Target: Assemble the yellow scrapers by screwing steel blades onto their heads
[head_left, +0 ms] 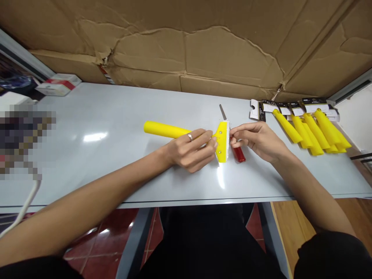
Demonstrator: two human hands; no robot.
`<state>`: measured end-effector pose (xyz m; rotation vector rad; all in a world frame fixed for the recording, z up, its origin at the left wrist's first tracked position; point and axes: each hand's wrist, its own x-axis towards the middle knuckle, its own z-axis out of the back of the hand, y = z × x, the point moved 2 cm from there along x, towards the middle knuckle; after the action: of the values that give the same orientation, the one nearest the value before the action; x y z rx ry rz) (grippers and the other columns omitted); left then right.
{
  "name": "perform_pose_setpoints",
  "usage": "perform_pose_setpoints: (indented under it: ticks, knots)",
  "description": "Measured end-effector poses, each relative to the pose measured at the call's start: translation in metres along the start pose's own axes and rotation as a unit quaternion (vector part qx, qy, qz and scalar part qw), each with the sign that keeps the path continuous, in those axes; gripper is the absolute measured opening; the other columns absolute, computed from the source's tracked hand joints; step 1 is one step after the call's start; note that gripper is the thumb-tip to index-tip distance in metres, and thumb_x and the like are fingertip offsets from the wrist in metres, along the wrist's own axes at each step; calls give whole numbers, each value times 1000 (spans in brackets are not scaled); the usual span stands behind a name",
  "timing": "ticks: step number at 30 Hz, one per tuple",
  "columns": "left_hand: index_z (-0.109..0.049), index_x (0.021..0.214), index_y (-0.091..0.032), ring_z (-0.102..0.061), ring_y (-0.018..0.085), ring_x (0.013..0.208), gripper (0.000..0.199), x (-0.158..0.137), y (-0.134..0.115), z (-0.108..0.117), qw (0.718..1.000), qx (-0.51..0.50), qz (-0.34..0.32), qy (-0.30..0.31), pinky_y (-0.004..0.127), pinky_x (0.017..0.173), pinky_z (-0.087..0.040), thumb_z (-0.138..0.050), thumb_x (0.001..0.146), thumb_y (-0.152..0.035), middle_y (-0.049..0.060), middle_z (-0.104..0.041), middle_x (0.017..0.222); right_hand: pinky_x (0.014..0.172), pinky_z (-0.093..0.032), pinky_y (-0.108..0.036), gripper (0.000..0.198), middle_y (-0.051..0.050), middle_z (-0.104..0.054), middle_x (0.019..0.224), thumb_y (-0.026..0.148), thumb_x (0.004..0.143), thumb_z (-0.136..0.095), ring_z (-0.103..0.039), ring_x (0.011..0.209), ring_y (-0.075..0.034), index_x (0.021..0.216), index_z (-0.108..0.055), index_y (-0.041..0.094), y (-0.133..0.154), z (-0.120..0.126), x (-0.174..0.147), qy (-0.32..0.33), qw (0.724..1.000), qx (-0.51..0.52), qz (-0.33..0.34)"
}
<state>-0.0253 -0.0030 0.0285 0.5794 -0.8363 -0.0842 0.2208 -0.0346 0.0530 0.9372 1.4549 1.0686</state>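
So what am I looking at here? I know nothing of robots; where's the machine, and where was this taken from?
There is no machine: these are a person's own bare hands. The single picture comes from a camera worn on the head, looking forward and down. The left hand holds a yellow scraper by its handle. The right hand has its fingertips at the scraper's silvery edge; what they pinch, if anything, is hard to see. Beneath lies what looks like a screwdriver, red-handled, on a pale table. To the right are several yellow handles with cards; cardboard stands behind.
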Motion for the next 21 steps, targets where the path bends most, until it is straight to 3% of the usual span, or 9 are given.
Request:
perform_pose_setpoints:
  ticks: [2, 5, 10, 14, 17, 21]
  knots:
    - [-75, 82, -23, -85, 24, 87, 22, -2, -1, -1, 1000, -2, 0, -2, 35, 66, -70, -67, 96, -8, 0, -78, 81, 79, -68, -21, 50, -11, -76, 91, 41, 69, -96, -77, 76, -12, 98, -77, 5, -2, -2, 0, 3, 1000, 0, 10]
    - [-76, 82, -24, -86, 24, 88, 24, 1, -1, -1, 999, -16, 17, 34, 35, 67, -70, -66, 98, -9, -1, -79, 82, 69, -63, -18, 52, -8, -74, 86, 49, 75, -95, -73, 71, -10, 97, -73, 7, -4, -6, -1, 29, 997, -51, 58]
    - [-75, 74, -19, -83, 24, 78, 25, 11, -3, 3, 996, 52, -56, -43, 33, 64, -68, -70, 93, -4, 2, -77, 75, 51, -53, -21, 59, -3, -69, 80, 64, 80, -88, -62, 59, -8, 98, -65, 12, -4, -11, -4, 54, 990, -109, 66]
    - [-75, 77, -17, -84, 25, 79, 23, 7, 1, 1, 996, 43, -53, -57, 34, 62, -69, -68, 94, -3, 3, -78, 77, 48, -52, -22, 60, -2, -68, 79, 66, 83, -86, -61, 57, -8, 99, -63, 13, -3, -13, -5, 72, 988, -117, 74]
    - [-76, 84, -21, -85, 26, 86, 22, -3, 3, -5, 999, -19, -7, -36, 35, 64, -70, -67, 95, -4, 1, -80, 83, 47, -49, -19, 58, -2, -69, 78, 63, 84, -86, -61, 57, -7, 99, -62, 12, -4, -15, -5, 90, 987, -98, 89]
    - [-78, 88, -25, -86, 27, 92, 23, -14, 4, -13, 988, -107, 94, 65, 39, 68, -73, -63, 97, -9, 1, -80, 86, 49, -47, -15, 54, -2, -69, 76, 57, 88, -84, -62, 57, -5, 99, -61, 10, -6, -19, -5, 94, 987, -69, 108]
